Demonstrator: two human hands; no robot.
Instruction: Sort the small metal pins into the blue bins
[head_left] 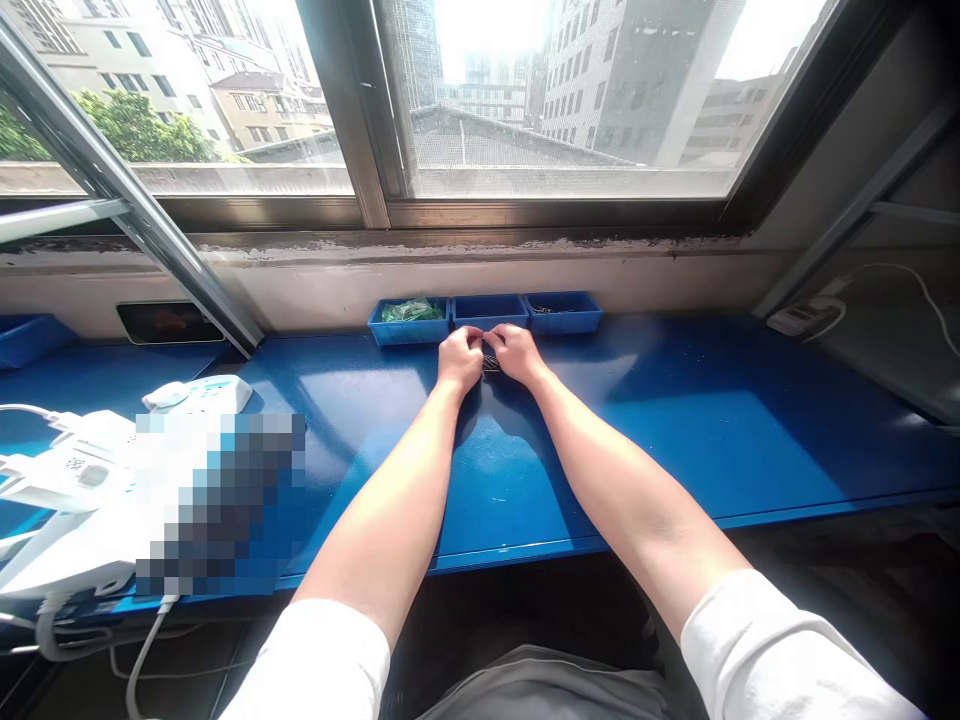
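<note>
Both my arms reach forward over a blue tabletop (495,490). My left hand (460,358) and my right hand (514,352) meet in front of the middle blue bin (489,308), fingertips pinched close together. Whatever sits between the fingertips is too small to make out. Just below the fingers, between the two hands, lies a small dark patterned item (490,364), partly hidden. The left blue bin (409,330) holds a green-tinted clear plastic bag (412,310). Some small dark pieces (544,310) lie in the right blue bin (574,320).
At the left stand white power strips (199,395) with plugs and cables, beside a blurred-out dark object (232,500). A dark phone-like slab (171,322) leans on the wall. Metal frame posts (187,270) rise at the left. A white adapter (806,315) with a cable sits far right.
</note>
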